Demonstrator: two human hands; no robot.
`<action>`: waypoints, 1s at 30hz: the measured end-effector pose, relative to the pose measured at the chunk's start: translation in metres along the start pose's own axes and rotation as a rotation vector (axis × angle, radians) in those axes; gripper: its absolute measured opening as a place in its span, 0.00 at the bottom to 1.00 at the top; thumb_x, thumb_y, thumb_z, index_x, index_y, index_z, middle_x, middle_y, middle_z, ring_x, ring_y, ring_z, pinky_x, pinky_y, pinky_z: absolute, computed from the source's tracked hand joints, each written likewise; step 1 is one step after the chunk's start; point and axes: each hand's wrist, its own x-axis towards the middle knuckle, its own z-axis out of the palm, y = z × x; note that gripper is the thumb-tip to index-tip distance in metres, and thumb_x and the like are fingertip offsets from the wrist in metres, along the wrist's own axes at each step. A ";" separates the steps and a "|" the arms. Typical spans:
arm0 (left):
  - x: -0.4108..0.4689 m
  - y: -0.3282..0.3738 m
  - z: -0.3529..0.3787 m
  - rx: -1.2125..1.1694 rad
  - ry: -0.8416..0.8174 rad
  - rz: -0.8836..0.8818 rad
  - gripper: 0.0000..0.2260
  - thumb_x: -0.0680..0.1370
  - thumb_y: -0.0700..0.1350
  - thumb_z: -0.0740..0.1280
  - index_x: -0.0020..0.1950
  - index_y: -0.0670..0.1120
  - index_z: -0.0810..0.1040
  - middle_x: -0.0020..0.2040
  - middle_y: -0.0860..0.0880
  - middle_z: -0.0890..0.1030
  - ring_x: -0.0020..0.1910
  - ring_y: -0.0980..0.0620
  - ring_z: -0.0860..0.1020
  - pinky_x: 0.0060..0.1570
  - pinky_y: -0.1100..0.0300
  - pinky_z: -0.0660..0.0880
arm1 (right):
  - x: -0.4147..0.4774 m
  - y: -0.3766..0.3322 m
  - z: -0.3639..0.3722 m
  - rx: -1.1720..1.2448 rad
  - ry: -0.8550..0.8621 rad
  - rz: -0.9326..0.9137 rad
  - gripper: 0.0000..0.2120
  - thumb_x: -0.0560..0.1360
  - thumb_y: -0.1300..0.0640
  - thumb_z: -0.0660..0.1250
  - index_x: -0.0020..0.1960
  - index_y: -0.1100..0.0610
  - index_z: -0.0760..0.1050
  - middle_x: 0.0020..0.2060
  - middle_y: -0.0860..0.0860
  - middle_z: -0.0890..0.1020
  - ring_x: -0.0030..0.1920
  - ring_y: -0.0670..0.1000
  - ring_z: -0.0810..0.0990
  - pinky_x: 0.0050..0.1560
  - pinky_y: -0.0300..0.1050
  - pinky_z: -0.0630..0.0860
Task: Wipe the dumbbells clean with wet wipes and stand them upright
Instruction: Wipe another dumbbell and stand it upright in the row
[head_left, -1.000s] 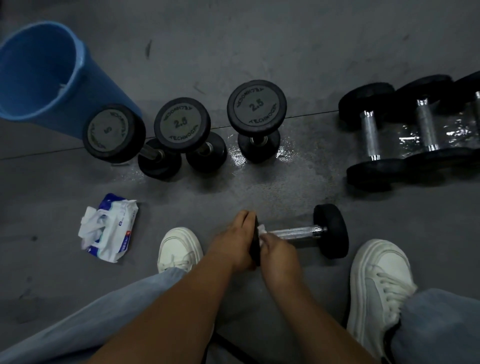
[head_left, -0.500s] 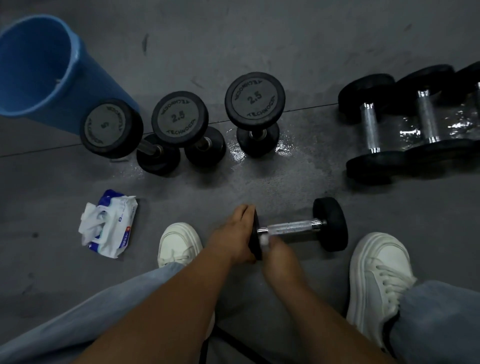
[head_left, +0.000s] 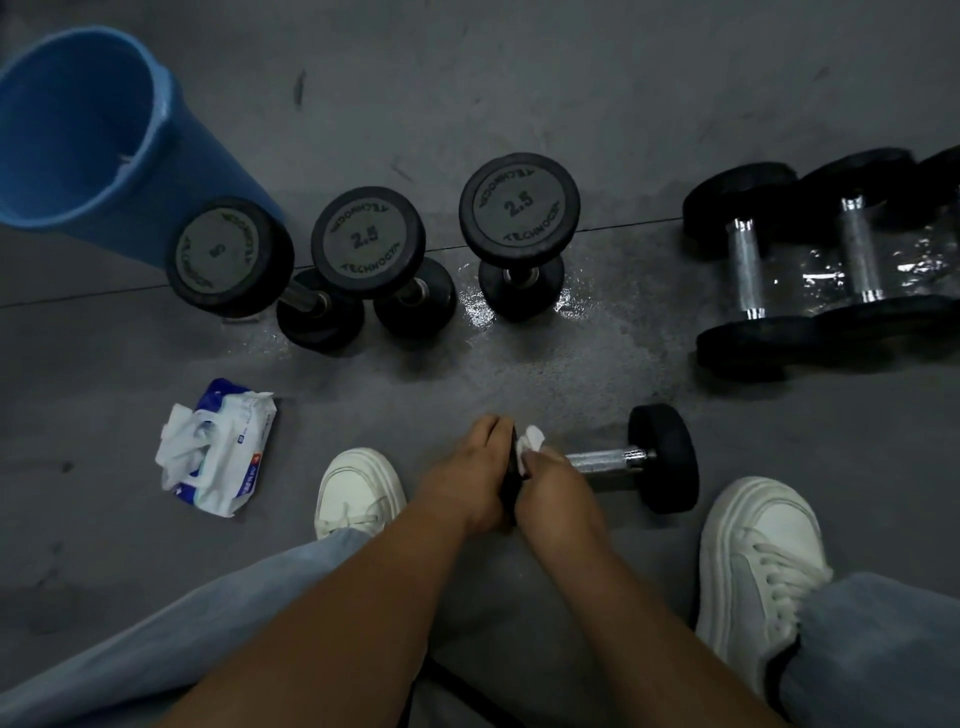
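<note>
Dark grey gym floor (head_left: 571, 78), wet in patches beside three upright dumbbells (head_left: 519, 208). Between the shoes (head_left: 358, 488), on its side: small dumbbell (head_left: 660, 457), near head gripped by left hand (head_left: 467, 478), white wipe (head_left: 532, 439) pinched in right hand (head_left: 556, 488) against the near end of the handle (head_left: 608, 460). Likely hazards: rolling away if the left hand loosens; slipping from damp fingers when tipped upright.

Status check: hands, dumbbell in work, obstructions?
Left hand grips one head of the small black chrome-handled dumbbell, lying flat. Right hand holds white wet wipe on its handle. Nothing blocking the handle.
</note>
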 end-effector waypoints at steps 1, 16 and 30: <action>-0.001 0.000 0.001 -0.001 0.002 -0.001 0.50 0.67 0.49 0.79 0.79 0.48 0.49 0.78 0.52 0.49 0.68 0.44 0.71 0.61 0.49 0.73 | 0.000 -0.002 -0.003 -0.063 0.003 0.016 0.14 0.81 0.56 0.55 0.61 0.56 0.75 0.58 0.53 0.79 0.59 0.54 0.77 0.57 0.44 0.72; 0.000 -0.002 0.000 0.001 0.022 0.012 0.51 0.63 0.48 0.81 0.78 0.49 0.54 0.76 0.52 0.55 0.68 0.44 0.71 0.60 0.46 0.74 | -0.004 -0.005 -0.010 0.152 0.000 0.007 0.10 0.80 0.57 0.54 0.60 0.50 0.65 0.47 0.53 0.79 0.49 0.57 0.79 0.49 0.48 0.74; 0.001 -0.001 0.000 0.004 0.003 -0.004 0.52 0.63 0.50 0.80 0.78 0.49 0.52 0.77 0.51 0.54 0.69 0.43 0.69 0.61 0.46 0.74 | -0.020 0.027 -0.005 0.139 -0.059 -0.087 0.21 0.81 0.58 0.54 0.73 0.48 0.64 0.62 0.53 0.77 0.61 0.55 0.76 0.58 0.45 0.71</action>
